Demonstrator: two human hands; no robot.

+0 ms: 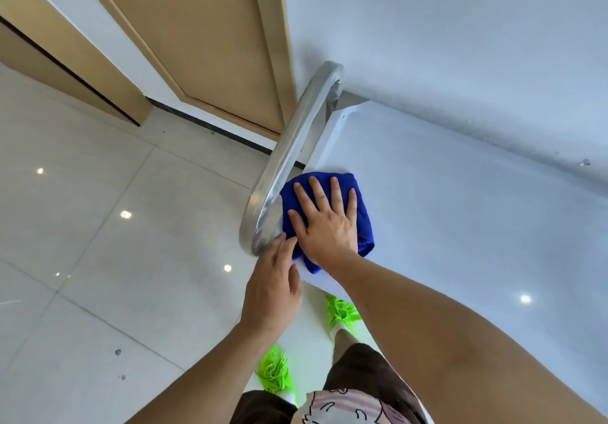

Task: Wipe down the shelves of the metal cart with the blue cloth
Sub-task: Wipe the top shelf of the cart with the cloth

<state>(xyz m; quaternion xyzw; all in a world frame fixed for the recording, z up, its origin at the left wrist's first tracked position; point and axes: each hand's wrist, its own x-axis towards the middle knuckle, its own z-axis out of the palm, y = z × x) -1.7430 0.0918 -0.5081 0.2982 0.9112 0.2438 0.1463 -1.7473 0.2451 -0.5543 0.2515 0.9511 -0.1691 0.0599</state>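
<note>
Blue cloth (329, 213) lies bunched on the top shelf (460, 213) of a metal cart, at the corner nearest the person and just beside the cart's curved steel handle (289, 157). The right hand (324, 223) presses flat on top of the cloth, fingers spread and extended — not curled around it, only pinning it to the pale surface. The left hand (273, 285) reaches in beside it with loosely bent fingers; its fingertips sit at the cloth's near edge by the base of the handle, and whether they pinch the fabric cannot be told. The cart stands against a white wall (460, 45), with a tan door (197, 45) and glossy floor tiles (98, 226) to the left. Bright green shoes (342, 313) show below.

The step in hand appears to be wiping the top shelf, starting at this corner. Most of the shelf stretches away to the right, so the next move likely calls for steady downward pressure and a sweep across that open surface — lower shelves are out of view.
</note>
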